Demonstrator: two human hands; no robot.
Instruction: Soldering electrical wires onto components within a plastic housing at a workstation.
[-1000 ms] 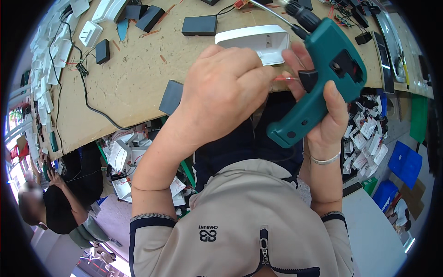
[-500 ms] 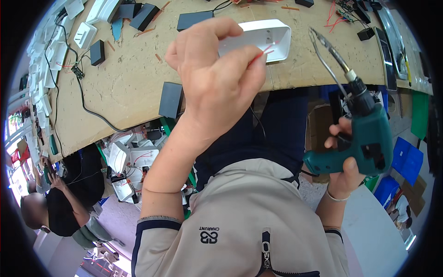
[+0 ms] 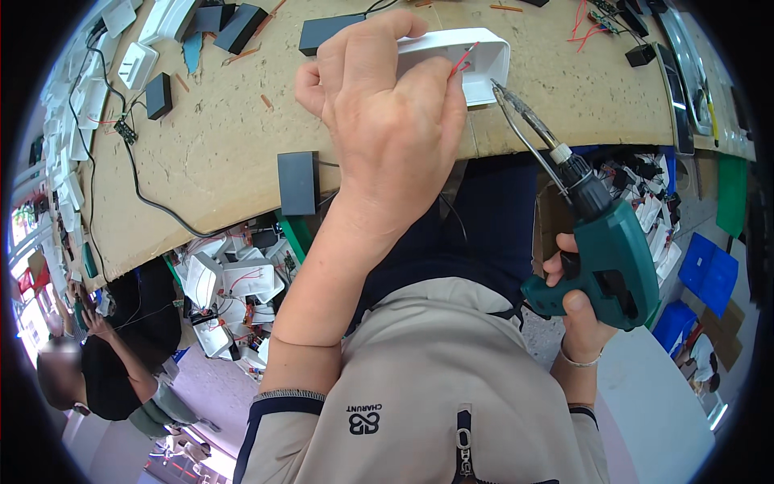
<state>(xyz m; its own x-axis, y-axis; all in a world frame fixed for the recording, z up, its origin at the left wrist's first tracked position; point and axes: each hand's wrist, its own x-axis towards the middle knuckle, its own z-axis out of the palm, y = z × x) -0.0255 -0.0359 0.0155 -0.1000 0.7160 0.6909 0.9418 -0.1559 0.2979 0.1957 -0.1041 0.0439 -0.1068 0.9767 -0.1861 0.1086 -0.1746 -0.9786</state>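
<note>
Left hand (image 3: pixel 391 121): thumb and finger pinch red wire (image 3: pixel 461 62) at its two o'clock.
Right hand (image 3: pixel 579 313): wrapped around green soldering gun (image 3: pixel 621 254), tip pointing toward eleven.
White housing (image 3: pixel 492 60): on bench (image 3: pixel 601 93), two o'clock from left hand, partly hidden.
Grey block (image 3: pixel 298 183): eight o'clock from left hand.

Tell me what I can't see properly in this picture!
Red wires, head view: the left hand hides how far down they go.
White case, head view: the same hand covers its left part.
Right hand, head view: the green gun-shaped tool hides part of it.
Small circuit board at left, head view: its parts are too small to make out.
</note>
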